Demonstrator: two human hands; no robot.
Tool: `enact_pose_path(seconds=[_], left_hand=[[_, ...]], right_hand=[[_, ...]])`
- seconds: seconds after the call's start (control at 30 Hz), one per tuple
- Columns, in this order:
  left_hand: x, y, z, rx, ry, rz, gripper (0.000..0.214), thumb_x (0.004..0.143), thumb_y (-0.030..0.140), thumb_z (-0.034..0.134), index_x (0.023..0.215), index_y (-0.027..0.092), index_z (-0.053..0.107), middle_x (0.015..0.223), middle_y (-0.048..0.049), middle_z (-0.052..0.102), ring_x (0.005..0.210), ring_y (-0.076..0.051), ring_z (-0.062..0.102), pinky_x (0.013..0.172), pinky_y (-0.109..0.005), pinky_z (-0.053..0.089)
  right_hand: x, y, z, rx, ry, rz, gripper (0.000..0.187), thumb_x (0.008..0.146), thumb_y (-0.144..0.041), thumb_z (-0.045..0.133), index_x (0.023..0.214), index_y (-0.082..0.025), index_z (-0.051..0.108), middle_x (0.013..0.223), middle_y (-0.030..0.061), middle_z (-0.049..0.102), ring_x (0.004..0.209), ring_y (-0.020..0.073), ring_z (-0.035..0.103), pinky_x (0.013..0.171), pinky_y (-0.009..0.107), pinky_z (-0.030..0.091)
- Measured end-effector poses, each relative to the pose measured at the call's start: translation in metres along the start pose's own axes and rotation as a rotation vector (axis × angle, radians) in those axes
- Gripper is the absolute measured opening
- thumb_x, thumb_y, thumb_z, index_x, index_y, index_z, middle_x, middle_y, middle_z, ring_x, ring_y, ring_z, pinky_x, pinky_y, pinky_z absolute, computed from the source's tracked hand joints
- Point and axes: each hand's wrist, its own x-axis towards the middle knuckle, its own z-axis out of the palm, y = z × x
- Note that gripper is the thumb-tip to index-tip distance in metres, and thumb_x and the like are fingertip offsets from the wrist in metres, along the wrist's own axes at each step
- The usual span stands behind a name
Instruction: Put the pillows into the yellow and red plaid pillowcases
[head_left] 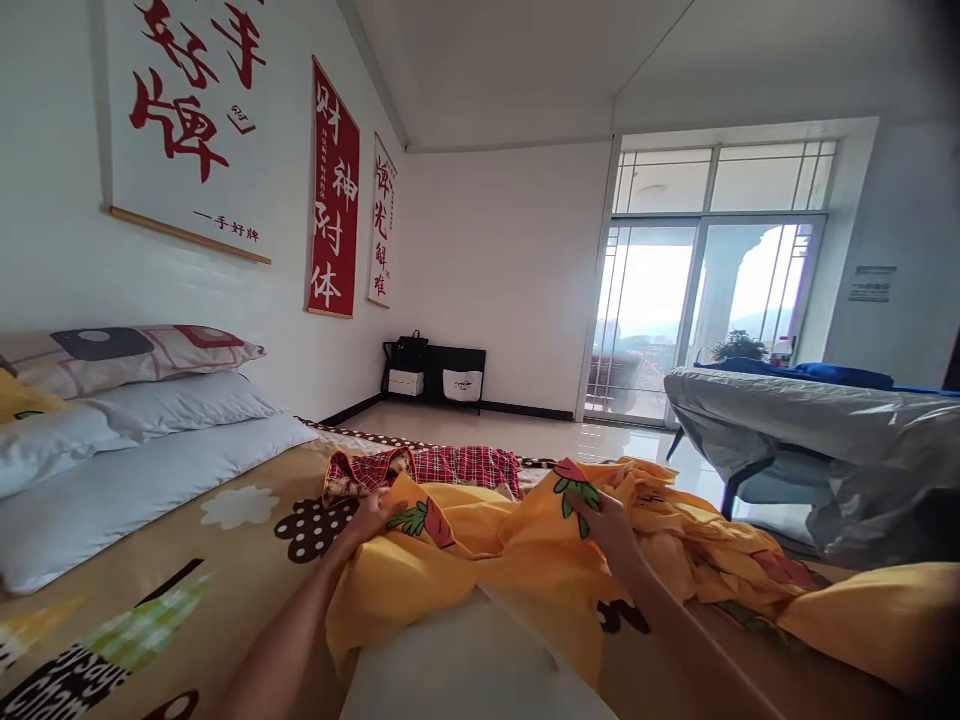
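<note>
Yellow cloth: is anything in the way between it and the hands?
Nothing visible: the left hand and right hand both hold the yellow cloth directly. The red checked cloth lies beyond, not between.

From here I lose part of the fingers of the left hand [373, 512] and right hand [604, 518] behind the yellow cloth [405, 580]. Both forearms [292, 625] leave my view at the bottom, as does the white thing [465, 665] below and between the hands; I can't tell its whole shape. Up and left of them, the large wall scroll [180, 150] loses its top. Far to their upper right, I find the wall notice [872, 284] too small to read.
</note>
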Motion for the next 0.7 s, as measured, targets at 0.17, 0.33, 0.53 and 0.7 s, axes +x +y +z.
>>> enact_pose_path(seconds=[0.17,0.33,0.53,0.7], left_hand=[[-0.044,0.016,-0.021,-0.115,0.218,0.055,0.061,0.064,0.080,0.050,0.060,0.019,0.048,0.054,-0.0022,0.053,0.056,-0.020,0.054,0.052,-0.030,0.045],[-0.071,0.082,-0.064,-0.310,0.530,0.146,0.050,0.079,0.069,0.047,0.074,0.019,0.048,0.057,0.0016,0.050,0.050,-0.014,0.049,0.047,-0.025,0.041],[-0.031,0.072,-0.050,0.353,0.528,0.101,0.032,0.085,0.044,0.043,0.069,0.018,0.053,0.067,-0.0060,0.060,0.070,-0.020,0.058,0.066,-0.029,0.046],[-0.064,0.003,-0.037,0.422,0.466,0.136,0.037,0.079,0.030,0.048,0.112,0.017,0.060,0.110,-0.0149,0.064,0.105,-0.029,0.060,0.086,-0.041,0.049]], right_hand=[[-0.038,-0.010,-0.057,-0.199,0.269,-0.110,0.046,0.075,-0.065,0.053,0.066,-0.020,0.061,0.058,0.0035,0.060,0.055,0.0175,0.052,0.049,0.027,0.041],[-0.030,-0.032,-0.081,-0.292,0.532,-0.167,0.052,0.081,-0.068,0.044,0.071,-0.020,0.060,0.052,0.0022,0.054,0.052,0.0179,0.052,0.048,0.027,0.039],[0.014,-0.020,-0.023,-0.759,0.213,-0.085,0.036,0.093,-0.038,0.036,0.098,-0.016,0.063,0.072,0.0089,0.065,0.069,0.0219,0.062,0.063,0.030,0.042],[-0.018,0.019,-0.015,-0.743,0.128,-0.100,0.027,0.089,-0.031,0.047,0.106,-0.018,0.063,0.099,0.0118,0.068,0.094,0.0263,0.063,0.076,0.037,0.048]])
